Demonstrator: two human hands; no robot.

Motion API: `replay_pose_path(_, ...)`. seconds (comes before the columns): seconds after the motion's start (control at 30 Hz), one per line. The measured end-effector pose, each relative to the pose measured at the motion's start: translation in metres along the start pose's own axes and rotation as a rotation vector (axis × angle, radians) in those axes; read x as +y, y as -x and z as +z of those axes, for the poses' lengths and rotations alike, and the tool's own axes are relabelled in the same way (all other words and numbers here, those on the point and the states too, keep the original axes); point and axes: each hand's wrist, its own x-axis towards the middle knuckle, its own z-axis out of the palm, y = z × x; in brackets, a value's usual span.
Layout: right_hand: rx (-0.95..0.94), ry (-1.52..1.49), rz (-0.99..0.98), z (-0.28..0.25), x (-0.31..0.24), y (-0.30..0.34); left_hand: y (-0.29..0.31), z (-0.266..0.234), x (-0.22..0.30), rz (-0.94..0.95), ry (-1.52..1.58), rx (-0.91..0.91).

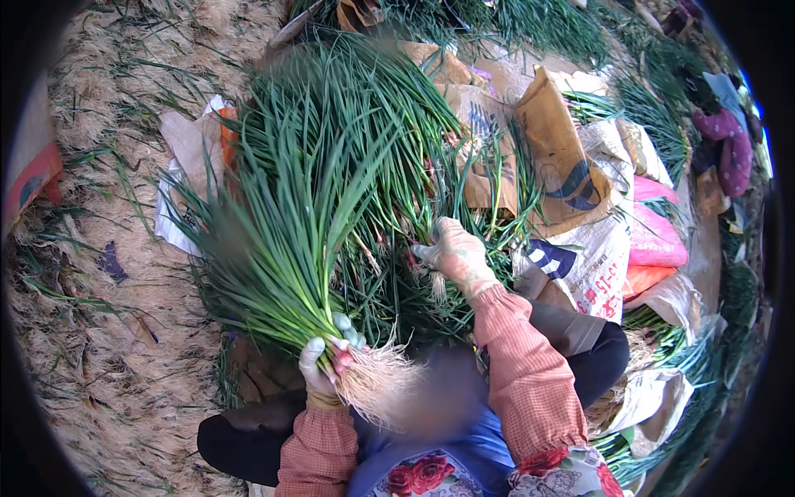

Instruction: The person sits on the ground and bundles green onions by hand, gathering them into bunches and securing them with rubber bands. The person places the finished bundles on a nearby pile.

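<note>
My left hand, in a pale glove, is closed around a thick bunch of green garlic. The bunch has long flat leaves leaning up and away to the left. Its pinkish-white bases sit in my fingers, and a tuft of pale roots hangs out to the right. My right hand, in a stained whitish glove, reaches into the heap of green garlic in front of me. Its thumb and fingers close at a stalk's reddish base; the fingertips are partly hidden. Roots show just below that hand.
Brown paper sacking and a printed white woven sack lie right of the heap. Pink bags lie beyond. Cut roots and leaf scraps cover the ground at left. Another person's spotted pink sleeve shows at far right.
</note>
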Motion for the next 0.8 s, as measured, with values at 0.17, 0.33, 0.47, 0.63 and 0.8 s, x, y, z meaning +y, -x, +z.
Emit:
replay_pose_path(0.17, 0.017, -0.088, 0.097, 0.037, 0.031, -0.020, -0.015, -0.005, 0.003, -0.083, 0.025, 0.022)
replay_pose_path(0.33, -0.473, -1.253, 0.087, 0.001, 0.025, 0.034, -0.016, -0.004, -0.011, -0.025, -0.094, 0.116)
replay_pose_path(0.47, -0.533, -1.400, 0.292, 0.062, 0.004, 0.080, -0.032, -0.011, -0.024, -0.195, -0.157, 0.070)
replay_pose_path(0.63, -0.485, -1.355, 0.239, 0.056, 0.024, 0.064, -0.029, -0.018, -0.025, -0.137, -0.062, 0.088)
replay_pose_path(0.8, -0.492, -1.626, 0.272, 0.053, -0.029, 0.044, -0.024, -0.026, -0.023, -0.253, -0.093, 0.122)
